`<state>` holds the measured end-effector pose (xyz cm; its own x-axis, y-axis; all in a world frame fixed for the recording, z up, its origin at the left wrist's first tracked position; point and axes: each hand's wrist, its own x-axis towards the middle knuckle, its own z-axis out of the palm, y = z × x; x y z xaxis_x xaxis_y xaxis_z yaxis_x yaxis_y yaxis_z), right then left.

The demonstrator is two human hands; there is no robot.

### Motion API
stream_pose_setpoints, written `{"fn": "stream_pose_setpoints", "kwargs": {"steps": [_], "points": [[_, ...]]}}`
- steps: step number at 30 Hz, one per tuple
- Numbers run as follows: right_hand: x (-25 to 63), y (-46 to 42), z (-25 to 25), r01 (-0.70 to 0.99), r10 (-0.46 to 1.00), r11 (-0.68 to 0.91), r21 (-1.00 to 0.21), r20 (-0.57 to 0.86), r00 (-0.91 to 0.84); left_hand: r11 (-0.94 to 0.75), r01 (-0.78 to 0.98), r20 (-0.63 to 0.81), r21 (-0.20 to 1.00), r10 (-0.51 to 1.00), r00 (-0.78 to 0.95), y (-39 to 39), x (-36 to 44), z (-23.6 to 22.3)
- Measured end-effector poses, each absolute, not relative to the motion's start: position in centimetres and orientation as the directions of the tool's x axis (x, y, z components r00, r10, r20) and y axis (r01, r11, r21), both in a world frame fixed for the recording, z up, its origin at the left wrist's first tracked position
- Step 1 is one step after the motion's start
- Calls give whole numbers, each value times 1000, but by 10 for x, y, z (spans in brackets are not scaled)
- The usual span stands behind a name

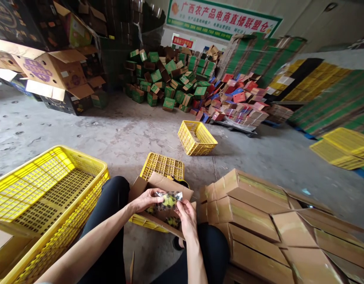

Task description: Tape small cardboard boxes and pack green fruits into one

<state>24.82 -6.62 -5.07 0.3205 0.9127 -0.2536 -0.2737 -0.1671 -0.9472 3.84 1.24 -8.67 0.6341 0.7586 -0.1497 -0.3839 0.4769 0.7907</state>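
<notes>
A small clear packet of yellow-green fruit (169,200), its wrapper printed with dark spots, is held level between my two hands. My left hand (147,199) pinches its left end with thumb and fingers. At the opposite end, the fingers of my right hand (186,215) close on the wrapper's lower corner. Right below lies an open cardboard box (170,182) with flaps raised, and similar packets (172,221) show inside it, partly hidden by my hands. The box rests on an upturned yellow crate (162,163) between my knees.
A large yellow crate (90,173) stands at my left. Sealed cardboard boxes (253,215) are stacked at my right. Farther ahead, another yellow crate (196,146) sits on the concrete floor, before heaps of green boxes (170,92) and red boxes (238,96).
</notes>
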Motion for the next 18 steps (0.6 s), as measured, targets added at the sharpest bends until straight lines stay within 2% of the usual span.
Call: {"fn": "stream_pose_setpoints", "kwargs": {"steps": [12,18], "points": [[240,-68,-61,-255,933,-179,-950,-246,263,407,-367,-125,836,794,595,12,37,-82],[243,-67,-65,-289,925,-187,-939,-267,271,485,-375,-170,790,761,626,11,38,-86]]}}
